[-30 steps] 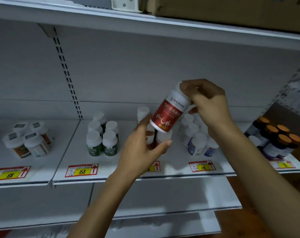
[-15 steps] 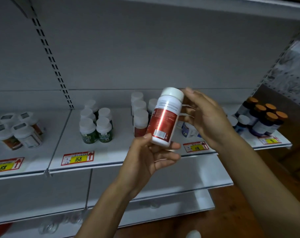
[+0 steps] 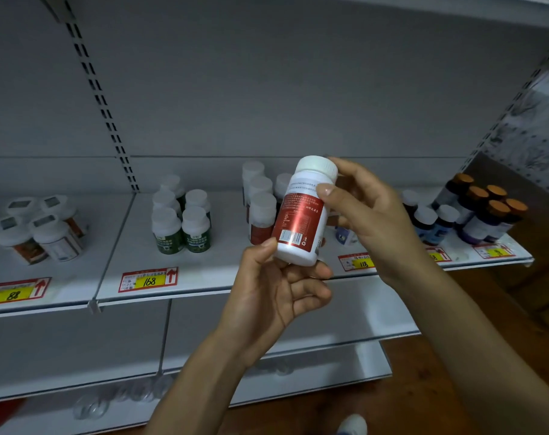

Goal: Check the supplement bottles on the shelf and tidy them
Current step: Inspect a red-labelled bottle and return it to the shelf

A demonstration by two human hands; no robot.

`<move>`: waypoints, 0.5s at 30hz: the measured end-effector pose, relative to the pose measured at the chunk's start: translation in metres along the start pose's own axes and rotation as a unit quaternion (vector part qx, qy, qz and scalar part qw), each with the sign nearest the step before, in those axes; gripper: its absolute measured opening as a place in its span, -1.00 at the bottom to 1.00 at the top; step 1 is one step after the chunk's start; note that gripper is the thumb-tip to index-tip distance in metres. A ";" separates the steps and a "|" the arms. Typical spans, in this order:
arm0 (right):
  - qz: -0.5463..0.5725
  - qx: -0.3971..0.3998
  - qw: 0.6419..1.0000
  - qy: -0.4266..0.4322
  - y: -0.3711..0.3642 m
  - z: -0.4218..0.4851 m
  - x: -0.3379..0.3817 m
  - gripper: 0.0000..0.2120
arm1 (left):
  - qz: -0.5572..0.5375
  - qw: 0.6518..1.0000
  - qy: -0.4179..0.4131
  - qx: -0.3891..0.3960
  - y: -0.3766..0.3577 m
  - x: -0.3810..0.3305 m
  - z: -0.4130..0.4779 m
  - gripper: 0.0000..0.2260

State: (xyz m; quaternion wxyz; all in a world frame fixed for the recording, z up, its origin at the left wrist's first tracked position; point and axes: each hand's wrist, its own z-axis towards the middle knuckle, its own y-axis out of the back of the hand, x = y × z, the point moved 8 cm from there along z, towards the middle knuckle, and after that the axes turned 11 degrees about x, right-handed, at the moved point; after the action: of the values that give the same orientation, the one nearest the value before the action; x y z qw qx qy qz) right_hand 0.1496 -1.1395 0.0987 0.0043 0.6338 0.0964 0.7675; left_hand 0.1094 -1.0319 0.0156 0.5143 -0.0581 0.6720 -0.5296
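White shelf [image 3: 204,277] carries green-label bottles [image 3: 182,227] at 9 o'clock of the hands, orange-capped bottles [image 3: 486,211] at 3 o'clock, price tag "168" [image 3: 148,279] on the front edge. More red-label bottles [image 3: 260,208] stand behind, partly blocked. Red-label bottle [image 3: 301,215] is held in front of the shelf, nearly upright, barcode side facing out. Left hand [image 3: 276,296] cups its base w/ thumb on the label; right hand [image 3: 367,215] pinches near the cap, thumb pressed on.

Both forearms are bare, no sleeves in view; left hand [image 3: 276,296] and right hand [image 3: 373,215] wear nothing.
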 end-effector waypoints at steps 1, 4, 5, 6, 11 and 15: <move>-0.005 -0.001 1.000 0.004 -0.001 -0.002 0.000 -0.59 | 0.012 1.000 -0.002 -0.011 0.001 -0.002 -0.001 -0.41; -0.044 0.003 0.999 0.023 -0.005 -0.008 0.000 -0.45 | 0.063 0.997 -0.005 -0.041 0.005 -0.007 -0.003 -0.41; -0.051 0.004 0.998 0.031 -0.007 -0.010 0.000 -0.43 | 0.082 0.995 -0.004 -0.050 0.006 -0.009 -0.004 -0.43; -0.062 0.005 0.997 0.040 -0.008 -0.014 0.000 -0.40 | 0.101 0.993 -0.004 -0.059 0.008 -0.011 -0.004 -0.48; -0.184 -0.016 0.978 0.094 -0.014 -0.031 0.001 -0.41 | 0.188 0.976 -0.017 -0.105 0.016 -0.021 -0.008 -0.59; -0.226 -0.024 0.967 0.116 -0.019 -0.039 0.000 -0.52 | 0.221 0.967 -0.052 -0.119 0.019 -0.028 -0.008 -0.51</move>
State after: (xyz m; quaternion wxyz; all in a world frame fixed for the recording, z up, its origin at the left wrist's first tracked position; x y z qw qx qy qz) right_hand 0.1096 -1.1262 0.0888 0.1810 0.5020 0.2186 0.8169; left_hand 0.1250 -1.0016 0.0179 0.6424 0.0033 0.6982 -0.3159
